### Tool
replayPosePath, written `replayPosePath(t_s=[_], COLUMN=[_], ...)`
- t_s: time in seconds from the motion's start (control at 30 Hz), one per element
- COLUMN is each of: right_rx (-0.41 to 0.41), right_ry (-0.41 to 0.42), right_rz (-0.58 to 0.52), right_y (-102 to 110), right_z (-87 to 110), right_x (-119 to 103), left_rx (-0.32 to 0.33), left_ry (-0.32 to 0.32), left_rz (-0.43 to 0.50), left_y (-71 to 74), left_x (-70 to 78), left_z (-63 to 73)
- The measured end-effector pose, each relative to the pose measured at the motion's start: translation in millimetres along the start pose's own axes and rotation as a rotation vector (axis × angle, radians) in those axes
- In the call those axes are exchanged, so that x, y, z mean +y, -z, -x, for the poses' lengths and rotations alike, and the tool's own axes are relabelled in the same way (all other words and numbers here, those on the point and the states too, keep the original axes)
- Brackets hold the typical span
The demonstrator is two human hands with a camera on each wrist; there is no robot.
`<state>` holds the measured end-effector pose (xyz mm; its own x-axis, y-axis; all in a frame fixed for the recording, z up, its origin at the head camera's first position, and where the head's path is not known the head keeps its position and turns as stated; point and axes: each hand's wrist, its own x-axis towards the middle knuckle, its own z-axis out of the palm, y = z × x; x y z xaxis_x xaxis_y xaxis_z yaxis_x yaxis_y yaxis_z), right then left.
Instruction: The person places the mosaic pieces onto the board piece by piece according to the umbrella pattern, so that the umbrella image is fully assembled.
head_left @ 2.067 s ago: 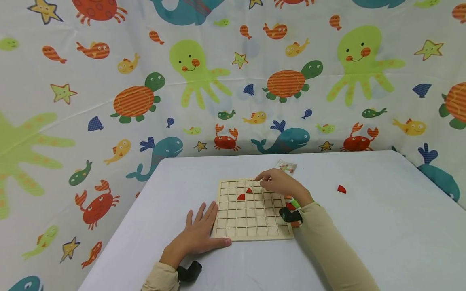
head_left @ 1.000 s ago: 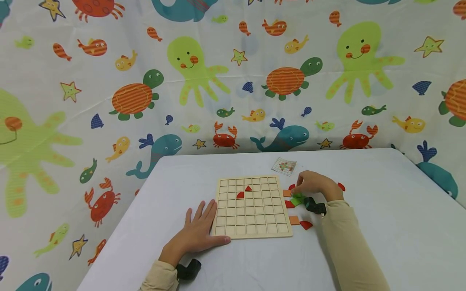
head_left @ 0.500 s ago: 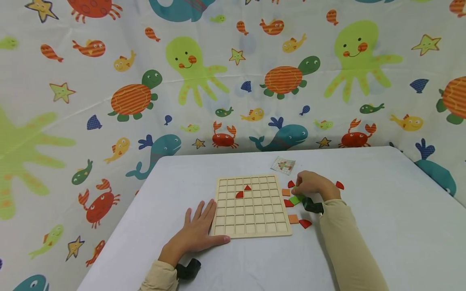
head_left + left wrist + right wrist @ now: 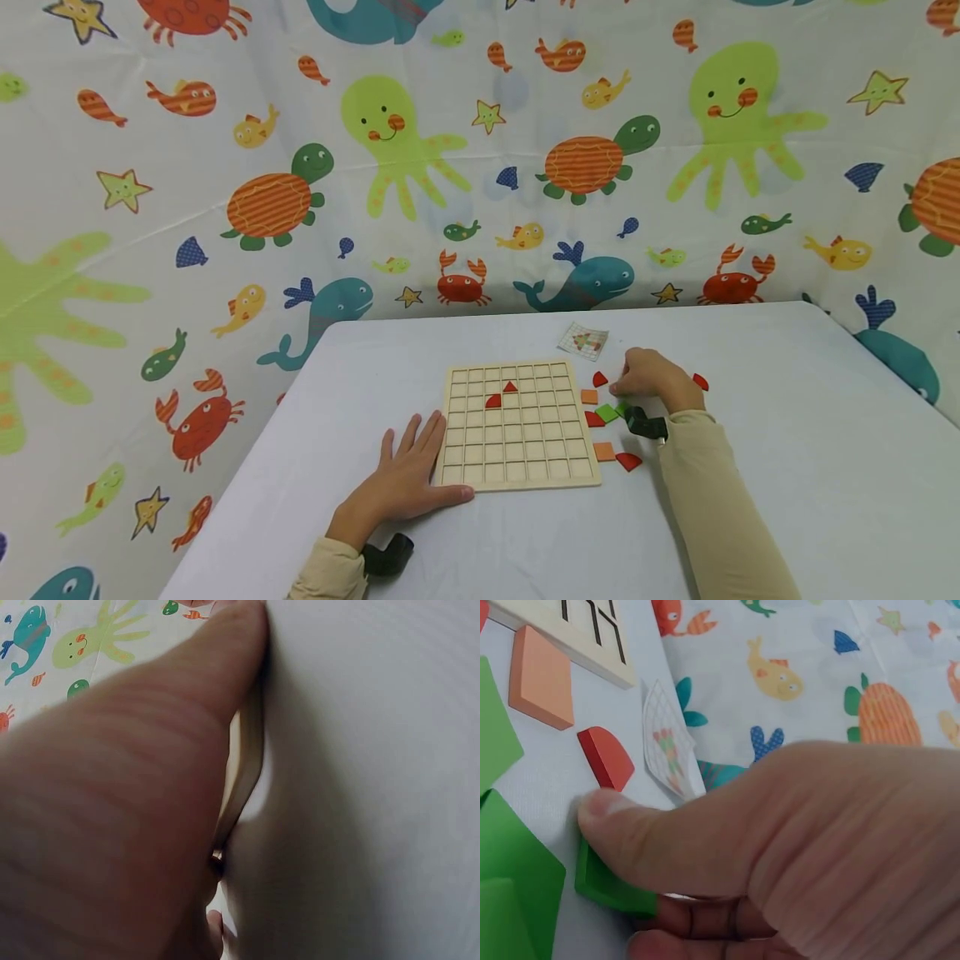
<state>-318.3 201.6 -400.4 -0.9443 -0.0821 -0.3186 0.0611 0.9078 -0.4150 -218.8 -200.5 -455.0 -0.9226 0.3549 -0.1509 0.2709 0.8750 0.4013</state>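
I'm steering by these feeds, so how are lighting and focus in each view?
Head view: bright, fairly even light, grid lines on the board readable, the card too small for fine detail. Left wrist view: dim, the left hand close and soft, a shadow darkening the white table. Right wrist view: brighter, the right hand slightly soft, partly hiding the green piece it pinches.

The white table [image 4: 817, 450] carries the board [image 4: 529, 426] flat on its top. Just past the board's far right corner lies the card [image 4: 583, 342]. Along the board's right side are orange squares [image 4: 604, 452], green pieces [image 4: 606, 413] and red pieces [image 4: 628, 461]; another red piece [image 4: 701, 382] lies well apart, farther right of the board.
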Motion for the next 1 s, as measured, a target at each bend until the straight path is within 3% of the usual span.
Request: replayPosePath(t_s=[0.27,0.57,1.0], right_rx=[0.048,0.196,0.33], right_ry=[0.033,0.141,0.344], right_rz=[-0.048,-0.178,-0.322], right_y=[4,4,-10], right_z=[4.2,-2.9,-11.0], right_x=[4,9,-18], left_rx=[0.001,0.0,-0.004], left_ry=[-0.001,-0.002,-0.008], left_rz=[-0.006,-0.012,-0.002], left_y=[1.4,0.7,0.9], left_x=[0.8,-0.4,-0.7], left_z=[0.0,-0.3,-0.3])
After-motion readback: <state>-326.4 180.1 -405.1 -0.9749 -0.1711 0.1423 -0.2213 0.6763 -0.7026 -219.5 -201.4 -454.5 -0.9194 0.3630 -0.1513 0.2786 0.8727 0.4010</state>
